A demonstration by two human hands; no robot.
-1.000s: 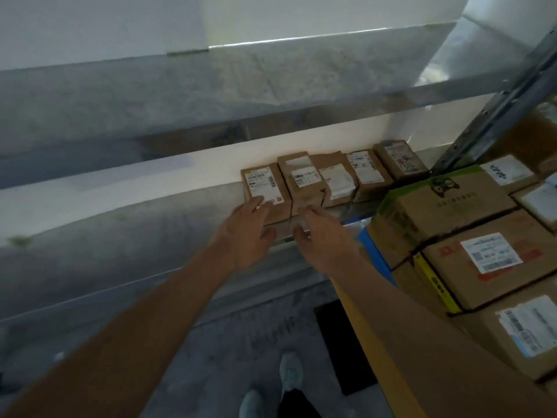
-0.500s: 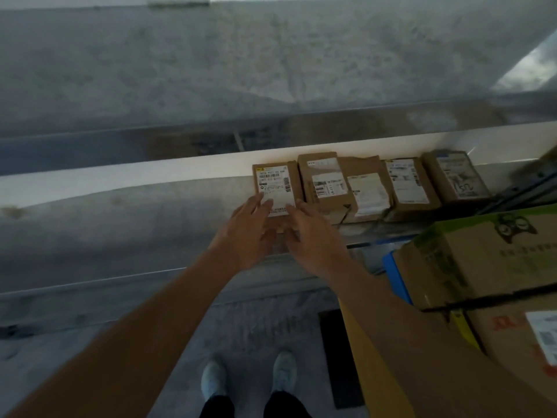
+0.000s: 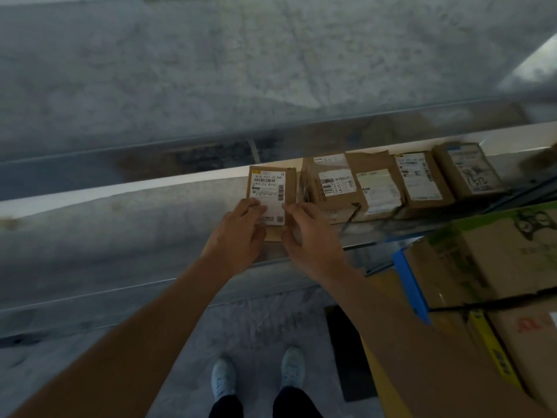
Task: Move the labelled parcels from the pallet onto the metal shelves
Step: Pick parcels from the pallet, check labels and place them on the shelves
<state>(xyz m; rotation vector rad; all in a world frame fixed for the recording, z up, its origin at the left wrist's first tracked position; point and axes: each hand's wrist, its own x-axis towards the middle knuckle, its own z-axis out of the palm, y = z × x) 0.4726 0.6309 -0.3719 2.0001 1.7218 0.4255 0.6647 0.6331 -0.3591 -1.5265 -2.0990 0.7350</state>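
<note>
A small brown labelled parcel (image 3: 271, 188) lies flat on the metal shelf (image 3: 120, 236), leftmost in a row of parcels. My left hand (image 3: 238, 236) rests its fingers on the near part of the white label. My right hand (image 3: 310, 239) touches the parcel's near right corner, fingers on top and thumb by the front edge. To its right on the same shelf lie several more labelled parcels (image 3: 334, 185), side by side. The stacked parcels still on the pallet (image 3: 497, 254) stand at the right edge.
An upper shelf board (image 3: 271, 70) overhangs the row, leaving a low gap. Bare shelf stretches to the left of the parcel. A blue edge (image 3: 410, 282) borders the pallet stack. A black mat (image 3: 346, 351) lies on the concrete floor beside my shoes (image 3: 223, 378).
Both hands have slid forward from the shelf's front edge onto the leftmost parcel. The view has tipped down and shifted, so the pallet stack sits further right.
</note>
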